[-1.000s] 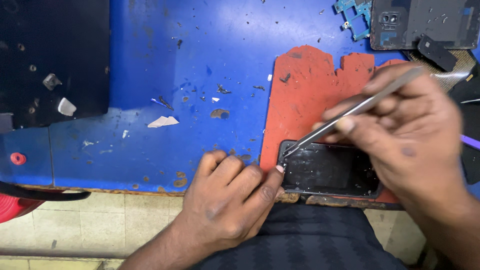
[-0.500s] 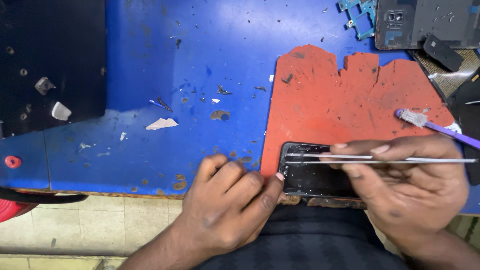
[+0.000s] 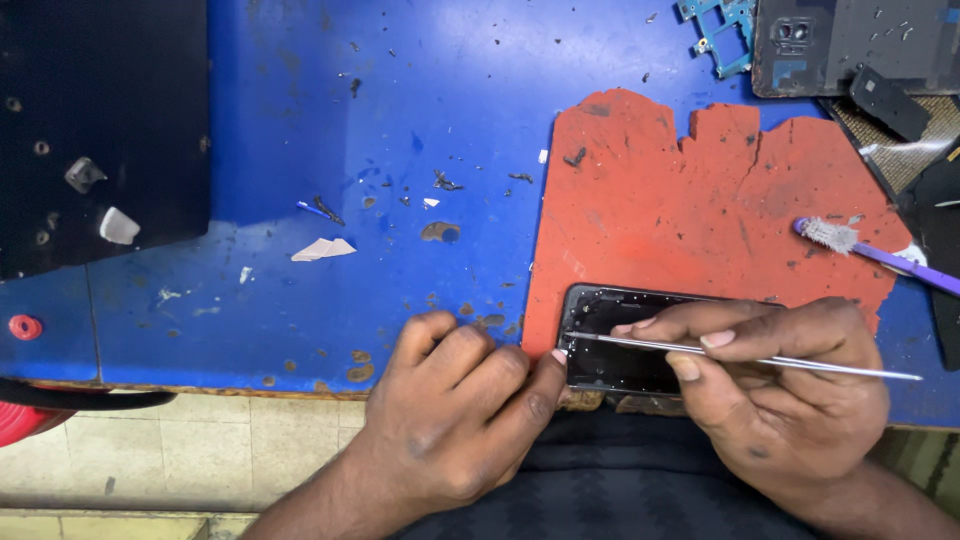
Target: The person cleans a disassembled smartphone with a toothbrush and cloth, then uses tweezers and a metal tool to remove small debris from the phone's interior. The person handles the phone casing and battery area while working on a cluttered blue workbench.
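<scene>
A black phone (image 3: 615,345) lies opened on a ragged red mat (image 3: 700,200) near the front edge of a blue worktable (image 3: 380,120). My left hand (image 3: 450,420) rests curled at the table edge, its thumb pressed against the phone's left edge. My right hand (image 3: 780,390) grips thin metal tweezers (image 3: 740,356) held almost level, their tip touching the phone's left end beside the left thumb. The right fingers cover the phone's right half.
A purple-handled brush (image 3: 870,250) lies on the mat's right side. A dark phone back cover (image 3: 850,40) and a blue frame part (image 3: 720,25) sit at the top right. A black mat (image 3: 100,130) with small parts covers the left. Scraps and screws dot the blue surface.
My right hand has lowered the tweezers from a steep diagonal to nearly level across the phone. The view has shifted so the brush shows. The left hand has stayed put.
</scene>
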